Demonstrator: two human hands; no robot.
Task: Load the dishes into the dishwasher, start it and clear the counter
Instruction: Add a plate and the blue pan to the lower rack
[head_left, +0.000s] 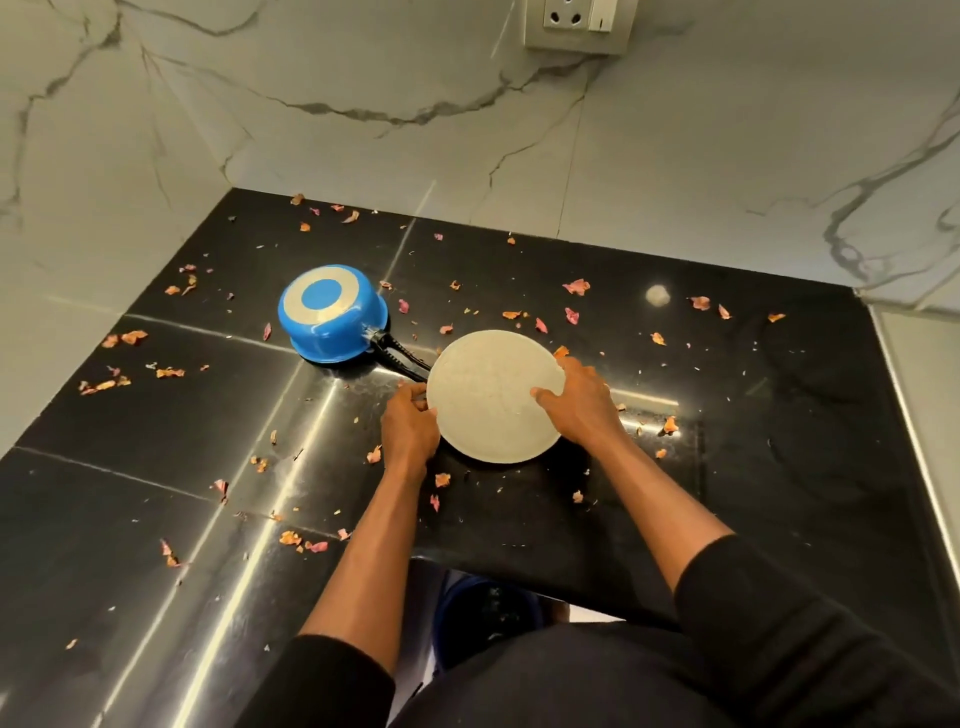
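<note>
Black sleeves (789, 639) are reaching over the dark desk (779, 415), where the pale plate (493, 400) is sitting just beside the black handle (400, 358) of an upturned blue pot (332, 312), amid scattered petals (576, 286). Both grips are holding it: the left grip (410, 426) is curling round the left rim, the right grip (582, 405) is pinching the right rim, thumb on top. Stiff, likely breakable and gritty-looking, it is probably calling for a level, two-sided rim hold

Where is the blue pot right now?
In the head view, the blue pot sits upside down on the black counter, left of the plate, its handle pointing toward it.
</note>
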